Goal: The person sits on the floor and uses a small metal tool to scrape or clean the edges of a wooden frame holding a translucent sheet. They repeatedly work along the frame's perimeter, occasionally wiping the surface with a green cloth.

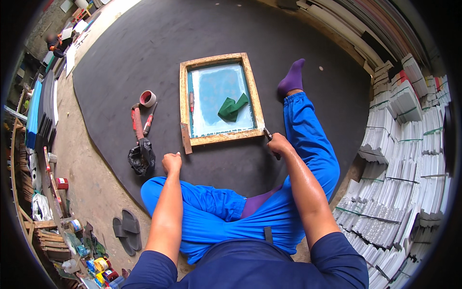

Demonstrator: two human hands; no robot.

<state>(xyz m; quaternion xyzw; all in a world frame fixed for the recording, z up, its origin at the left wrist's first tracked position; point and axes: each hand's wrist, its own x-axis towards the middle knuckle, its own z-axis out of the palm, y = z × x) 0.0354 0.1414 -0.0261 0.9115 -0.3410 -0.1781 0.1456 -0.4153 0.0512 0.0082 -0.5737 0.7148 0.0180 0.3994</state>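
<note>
Wooden frame (220,98): the right hand (279,143), fingers gripping a dark tool (269,138), is working its near-right corner, so the left hand (171,162), fisted just below its near-left corner, should be steadying it.

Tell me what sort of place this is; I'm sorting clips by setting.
Probably a small screen-printing workshop: a wooden printing frame on a black floor mat, paint cans, and stacked white sheets beside the seated person.
</note>
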